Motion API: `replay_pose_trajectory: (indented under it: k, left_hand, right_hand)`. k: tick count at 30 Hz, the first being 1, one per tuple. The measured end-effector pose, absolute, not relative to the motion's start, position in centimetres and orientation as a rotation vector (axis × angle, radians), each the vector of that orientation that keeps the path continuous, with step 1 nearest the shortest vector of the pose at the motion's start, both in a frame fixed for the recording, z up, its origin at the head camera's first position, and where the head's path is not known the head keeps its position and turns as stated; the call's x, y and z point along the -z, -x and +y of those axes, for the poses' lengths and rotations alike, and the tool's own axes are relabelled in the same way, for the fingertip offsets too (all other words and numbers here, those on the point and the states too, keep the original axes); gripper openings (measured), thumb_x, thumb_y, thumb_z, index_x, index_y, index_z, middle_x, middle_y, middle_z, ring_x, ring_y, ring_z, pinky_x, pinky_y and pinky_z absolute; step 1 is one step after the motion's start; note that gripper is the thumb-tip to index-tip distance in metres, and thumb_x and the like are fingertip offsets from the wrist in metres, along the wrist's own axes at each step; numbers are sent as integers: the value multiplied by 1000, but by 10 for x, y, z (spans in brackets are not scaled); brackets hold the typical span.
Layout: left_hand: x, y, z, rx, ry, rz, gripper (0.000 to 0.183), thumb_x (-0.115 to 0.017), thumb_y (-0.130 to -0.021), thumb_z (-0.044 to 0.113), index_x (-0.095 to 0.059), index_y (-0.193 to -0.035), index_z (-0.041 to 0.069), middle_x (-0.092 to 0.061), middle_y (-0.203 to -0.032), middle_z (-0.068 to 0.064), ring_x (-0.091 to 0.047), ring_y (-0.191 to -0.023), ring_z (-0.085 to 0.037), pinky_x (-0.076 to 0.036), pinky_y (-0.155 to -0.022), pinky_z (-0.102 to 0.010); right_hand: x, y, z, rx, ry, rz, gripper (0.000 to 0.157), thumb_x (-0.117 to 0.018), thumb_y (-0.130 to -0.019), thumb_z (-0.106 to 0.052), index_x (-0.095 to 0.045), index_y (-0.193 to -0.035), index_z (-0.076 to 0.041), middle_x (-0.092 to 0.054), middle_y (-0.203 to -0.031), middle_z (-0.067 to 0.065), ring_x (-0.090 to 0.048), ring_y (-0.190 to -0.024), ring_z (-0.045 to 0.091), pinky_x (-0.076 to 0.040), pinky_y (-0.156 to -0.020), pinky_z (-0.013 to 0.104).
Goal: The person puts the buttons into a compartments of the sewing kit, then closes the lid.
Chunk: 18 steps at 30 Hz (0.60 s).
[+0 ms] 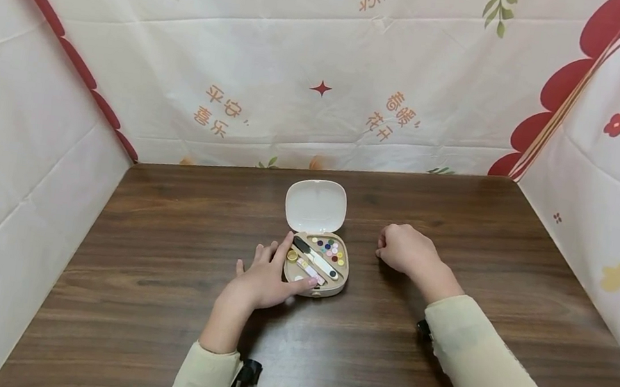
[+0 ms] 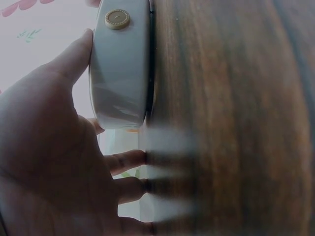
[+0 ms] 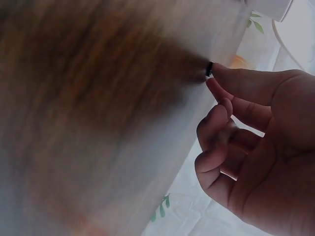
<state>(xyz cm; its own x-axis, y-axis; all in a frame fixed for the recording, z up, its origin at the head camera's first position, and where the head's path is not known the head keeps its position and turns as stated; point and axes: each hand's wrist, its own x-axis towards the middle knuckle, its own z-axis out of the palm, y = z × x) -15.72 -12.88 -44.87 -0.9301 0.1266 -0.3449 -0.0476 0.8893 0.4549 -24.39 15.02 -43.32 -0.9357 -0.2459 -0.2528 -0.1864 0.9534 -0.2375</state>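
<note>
A sewing kit box (image 1: pixel 341 281) lies with its white lid (image 1: pixel 316 206) raised at the back. Inside are several coloured buttons, a black-and-white tool (image 1: pixel 320 261) set diagonally, and a small yellow round piece (image 1: pixel 293 255). My left hand (image 1: pixel 261 283) rests at the box's left side, thumb over the front rim and index finger along the left edge. Its other fingers (image 2: pixel 129 189) spread straight onto the table. To the right of the box, my right hand (image 1: pixel 407 249) pinches a small black piece (image 3: pixel 209 69) between thumb and index fingertip; its exact kind I cannot tell.
The dark wooden table (image 1: pixel 168 305) carries the box near its middle. White printed cloth (image 1: pixel 305 44) hangs behind the table and along both sides. A round tan clasp (image 2: pixel 117 18) sits on the box's front wall.
</note>
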Motion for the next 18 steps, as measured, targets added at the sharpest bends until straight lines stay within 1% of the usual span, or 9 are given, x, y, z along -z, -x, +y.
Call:
replay_pose_trajectory:
  k: [4, 8, 11, 14, 18]
  left_hand:
    - [448, 157, -129, -660, -59, 2692, 105, -49, -77, 85, 1, -157, 40, -19, -164, -9, -7, -153, -35, -7, -113, -73]
    - [449, 157, -128, -658, -54, 2690, 105, -49, -77, 85, 1, -157, 40, -18, -165, -9, -7, -154, -35, -7, -113, -73]
    - [449, 157, -128, -658, -49, 2688, 105, -49, -77, 85, 1, -157, 40, -18, -165, -9, -6, -154, -35, -7, -113, -73]
    - [449, 158, -128, -655, -48, 2691, 105, -49, -76, 85, 1, -157, 40, -18, -165, -9, -7, -154, -35, -7, -113, -73]
    - [449, 157, -128, -648, -52, 2692, 106, -50, -76, 85, 1, -157, 40, -19, -164, -9, -7, -153, -35, -7, -113, -73]
  right_hand:
    - [436, 244, 150, 316, 309, 2830, 18, -62, -91, -21, -62, -73, -17, -60, -75, 1, -54, -66, 18, -42, -58, 36]
    - [436, 245, 148, 303, 308, 2825, 30, -56, -92, -17, -53, -62, -17, -50, -64, 0, -47, -60, 17, -38, -55, 34]
    - [436, 245, 146, 304, 302, 2814, 34, -53, -93, -16, -48, -59, -17, -44, -60, 1, -44, -57, 18, -36, -54, 34]
    - [436, 245, 146, 309, 290, 2812, 33, -54, -93, -17, -50, -60, -17, -48, -62, 1, -46, -58, 18, -37, -55, 34]
    - [436, 246, 146, 316, 291, 2807, 29, -55, -93, -17, -56, -64, -17, -56, -69, 2, -51, -63, 18, -40, -57, 35]
